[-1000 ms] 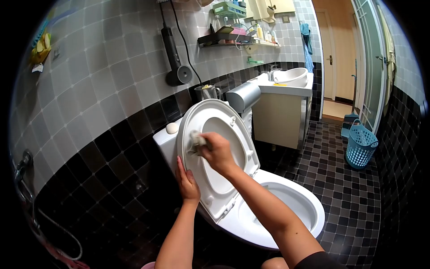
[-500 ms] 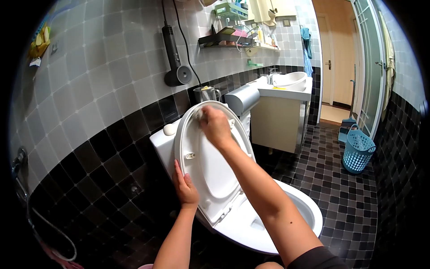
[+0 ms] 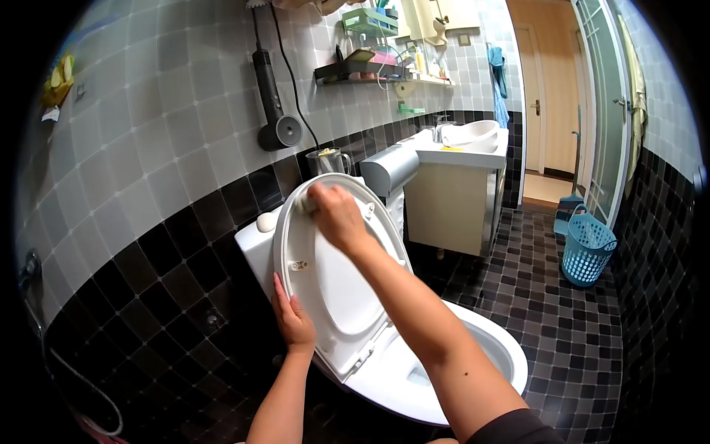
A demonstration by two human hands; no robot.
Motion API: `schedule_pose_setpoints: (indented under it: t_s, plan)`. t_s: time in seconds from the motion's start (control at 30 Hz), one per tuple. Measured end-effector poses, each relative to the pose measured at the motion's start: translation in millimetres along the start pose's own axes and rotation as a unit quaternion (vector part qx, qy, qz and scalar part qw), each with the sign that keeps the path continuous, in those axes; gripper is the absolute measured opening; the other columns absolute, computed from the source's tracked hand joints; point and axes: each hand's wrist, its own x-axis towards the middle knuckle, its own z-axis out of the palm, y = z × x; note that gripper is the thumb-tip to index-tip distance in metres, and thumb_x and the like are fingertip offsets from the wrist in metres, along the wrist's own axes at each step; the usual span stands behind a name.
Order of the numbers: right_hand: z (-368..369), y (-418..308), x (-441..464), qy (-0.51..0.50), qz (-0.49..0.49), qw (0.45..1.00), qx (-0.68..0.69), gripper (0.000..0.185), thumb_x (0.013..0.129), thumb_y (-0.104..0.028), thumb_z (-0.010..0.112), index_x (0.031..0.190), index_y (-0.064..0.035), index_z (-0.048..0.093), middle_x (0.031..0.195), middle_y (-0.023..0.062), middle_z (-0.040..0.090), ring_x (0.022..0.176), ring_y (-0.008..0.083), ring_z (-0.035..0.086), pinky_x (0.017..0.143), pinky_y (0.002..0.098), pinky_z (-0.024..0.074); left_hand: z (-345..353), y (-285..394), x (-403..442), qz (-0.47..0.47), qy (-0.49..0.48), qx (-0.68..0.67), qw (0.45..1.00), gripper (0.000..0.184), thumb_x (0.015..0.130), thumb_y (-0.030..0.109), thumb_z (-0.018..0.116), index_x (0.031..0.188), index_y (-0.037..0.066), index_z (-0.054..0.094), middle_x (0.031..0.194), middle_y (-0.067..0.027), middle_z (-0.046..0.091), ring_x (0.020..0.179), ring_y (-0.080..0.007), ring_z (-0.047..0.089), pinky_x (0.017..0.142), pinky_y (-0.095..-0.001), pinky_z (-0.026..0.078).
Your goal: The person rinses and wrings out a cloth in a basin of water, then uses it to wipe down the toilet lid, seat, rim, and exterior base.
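Observation:
The toilet seat (image 3: pixel 345 337) is raised with the lid behind it, its underside facing me. Gripping its left edge is my left hand (image 3: pixel 293 320), the thumb on the near face and the fingers along the outer rim. My right hand (image 3: pixel 339 214) is closed near the top of the seat and presses a small whitish wad (image 3: pixel 305 205) to the upper left of the ring. Fingers cover most of the wad, so I cannot tell whether it is cloth or paper. Below, the white toilet bowl (image 3: pixel 488 337) is uncovered, partly behind my right forearm.
A hair dryer (image 3: pixel 279 132) hangs on the wall. Behind the toilet are a metal mug (image 3: pixel 328 161) and a silver paper holder (image 3: pixel 390 169). A sink cabinet (image 3: pixel 447 211) stands to the right, and a blue basket (image 3: pixel 588 251) sits on the floor by the glass door (image 3: pixel 603 111).
The view has shifted slightly, so the room appears a little further left. My right hand stays at the upper left of the seat, and my left hand keeps its hold on the edge.

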Motion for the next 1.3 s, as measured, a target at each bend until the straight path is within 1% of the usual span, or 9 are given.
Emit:
schedule_pose_setpoints:
  t_s: [0.17,0.4,0.6,0.83,0.9,1.03,1.1,1.23,1.3]
  plan:
    - [-12,77,-11,-0.066,0.089,0.988,-0.109,0.020,0.075,-0.002,0.058,0.094,-0.0075,0.056,0.079,0.0190,0.064,0.080,0.0402,0.062,0.072,0.0488,0.0486,-2,6,1,-0.017,-0.002,-0.006,1.000,0.049,0.101,0.015,0.034,0.147,0.002,0.026,0.145,-0.0225,0.036,0.131,-0.0364,0.039,0.108,-0.0404,0.034]
    - [-22,82,-22,-0.137,0.166,0.971,-0.101,0.024,0.075,0.002,0.056,0.098,-0.0040,0.055,0.084,0.0230,0.065,0.084,0.0407,0.062,0.075,0.0465,0.0485,2,4,0,0.017,0.029,0.006,0.999,0.049,0.099,0.013,0.039,0.146,0.001,0.028,0.137,-0.0242,0.041,0.124,-0.0391,0.044,0.103,-0.0418,0.039]
    - [-4,60,-5,-0.060,-0.051,0.995,-0.053,0.021,0.074,0.003,0.056,0.094,-0.0043,0.053,0.086,0.0146,0.065,0.087,0.0344,0.059,0.078,0.0435,0.0469,3,-3,-1,0.026,0.030,0.031,0.999,0.048,0.100,0.014,0.038,0.145,0.000,0.028,0.139,-0.0249,0.039,0.125,-0.0400,0.043,0.104,-0.0421,0.038]
    - [-31,88,-38,-0.118,-0.056,0.965,-0.226,0.008,0.080,-0.005,0.052,0.088,-0.0051,0.052,0.079,0.0125,0.064,0.081,0.0301,0.060,0.073,0.0398,0.0479,-4,7,0,-0.001,0.003,0.029,1.000,0.050,0.100,0.016,0.037,0.147,0.002,0.026,0.140,-0.0250,0.039,0.125,-0.0402,0.043,0.104,-0.0428,0.037]
    - [-44,73,-29,-0.171,-0.014,0.960,-0.222,0.012,0.080,-0.003,0.053,0.091,-0.0031,0.053,0.081,0.0167,0.065,0.079,0.0334,0.062,0.073,0.0425,0.0497,-5,8,2,-0.015,-0.012,0.035,0.999,0.050,0.101,0.019,0.035,0.147,0.004,0.025,0.143,-0.0247,0.036,0.129,-0.0396,0.040,0.107,-0.0420,0.035]
    - [-66,73,-19,-0.262,0.206,0.919,-0.209,0.023,0.081,-0.006,0.056,0.100,0.0057,0.049,0.088,0.0289,0.064,0.089,0.0429,0.063,0.076,0.0496,0.0508,-4,7,-1,-0.025,-0.016,0.041,0.999,0.051,0.099,0.015,0.037,0.148,0.004,0.023,0.144,-0.0245,0.035,0.129,-0.0400,0.040,0.107,-0.0424,0.035]
    - [-80,92,-38,-0.198,0.266,0.933,-0.139,0.025,0.083,-0.008,0.057,0.103,0.0045,0.049,0.090,0.0284,0.064,0.090,0.0446,0.062,0.077,0.0503,0.0496,-4,9,0,-0.034,-0.013,0.035,0.999,0.051,0.099,0.015,0.037,0.147,0.003,0.024,0.144,-0.0248,0.035,0.130,-0.0398,0.040,0.107,-0.0423,0.035]
    - [-81,107,-63,-0.151,0.287,0.939,-0.112,0.025,0.084,-0.010,0.057,0.104,0.0020,0.049,0.090,0.0283,0.064,0.088,0.0455,0.062,0.078,0.0502,0.0487,-2,5,-2,-0.044,-0.020,-0.001,0.999,0.051,0.100,0.015,0.036,0.147,0.002,0.024,0.144,-0.0248,0.035,0.130,-0.0395,0.039,0.107,-0.0420,0.034]
    - [-68,88,-55,-0.114,0.228,0.967,-0.026,0.025,0.083,-0.009,0.058,0.106,-0.0004,0.049,0.089,0.0291,0.063,0.087,0.0456,0.062,0.078,0.0498,0.0484,-1,5,-1,0.002,0.005,0.018,1.000,0.050,0.100,0.015,0.036,0.147,0.002,0.025,0.143,-0.0243,0.036,0.130,-0.0391,0.040,0.108,-0.0415,0.034]
